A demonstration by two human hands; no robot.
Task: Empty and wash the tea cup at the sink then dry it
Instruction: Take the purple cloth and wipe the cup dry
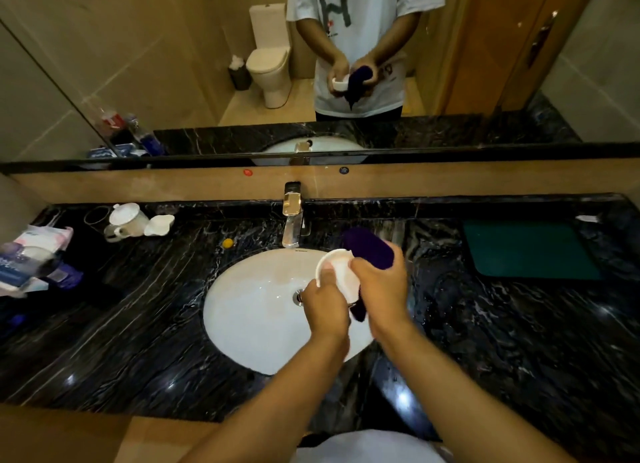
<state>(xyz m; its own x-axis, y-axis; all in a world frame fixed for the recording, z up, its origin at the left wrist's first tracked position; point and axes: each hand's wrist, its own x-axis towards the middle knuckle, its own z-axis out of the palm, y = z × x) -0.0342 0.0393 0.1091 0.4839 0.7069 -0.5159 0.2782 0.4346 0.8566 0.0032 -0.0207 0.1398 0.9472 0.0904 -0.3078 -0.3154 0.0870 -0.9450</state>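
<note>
A white tea cup (341,269) is held above the right side of the white oval sink (252,310). My left hand (323,307) grips the cup from below, thumb up at its rim. My right hand (382,289) holds a dark purple cloth (369,248) against the cup's right side; the cloth bulges above the hand and a tail hangs below it. The cup's mouth faces up and away. Its lower part is hidden by both hands. The chrome faucet (292,223) stands just behind the sink, with no water running.
On the black marble counter (138,307), a white teapot (126,220) and a white dish (159,224) stand at the back left. Packets and bottles (31,258) crowd the far left. A green mat (528,249) lies at the right. A mirror runs behind.
</note>
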